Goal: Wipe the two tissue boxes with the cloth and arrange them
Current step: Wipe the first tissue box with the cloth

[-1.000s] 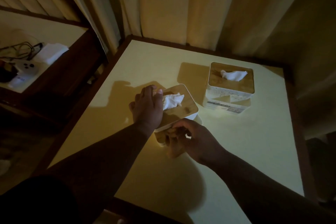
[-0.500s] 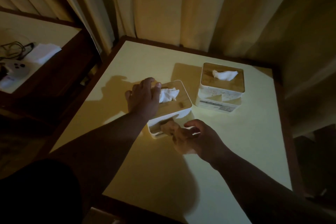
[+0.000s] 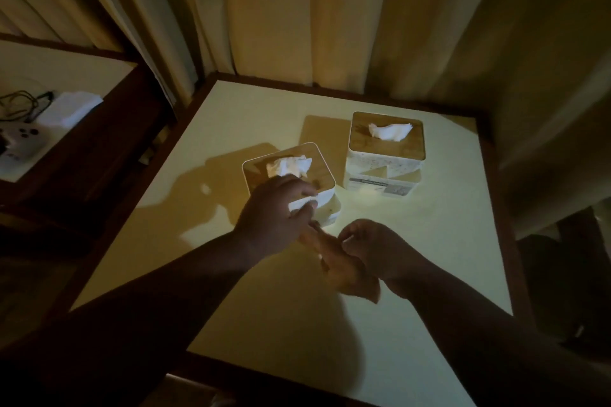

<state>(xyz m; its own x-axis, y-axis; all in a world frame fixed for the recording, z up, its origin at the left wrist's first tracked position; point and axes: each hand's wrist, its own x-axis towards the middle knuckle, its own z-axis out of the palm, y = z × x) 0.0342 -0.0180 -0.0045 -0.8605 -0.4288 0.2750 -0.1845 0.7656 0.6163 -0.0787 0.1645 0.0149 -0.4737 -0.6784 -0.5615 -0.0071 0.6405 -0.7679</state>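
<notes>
Two white tissue boxes with wooden lids stand on the pale table (image 3: 413, 274). The near tissue box (image 3: 297, 163) is in the middle, with a tissue sticking up. My left hand (image 3: 276, 211) grips its front edge, fingers on the lid and thumb on the white side. The far tissue box (image 3: 385, 155) stands upright to the right and behind, apart from the near one. My right hand (image 3: 377, 249) pinches a yellowish cloth (image 3: 344, 271) just in front of the near box. The cloth hangs over the table, and its upper end reaches my left thumb.
Curtains (image 3: 297, 26) hang close behind the table and on its right. A dark wooden frame (image 3: 496, 208) edges the tabletop. On a lower shelf at the left lie a white game controller (image 3: 20, 142), cables and a folded white item (image 3: 74, 106).
My left hand has shifted from the near box's left side to its front edge. My right hand has drawn the cloth back from the box's front face toward me.
</notes>
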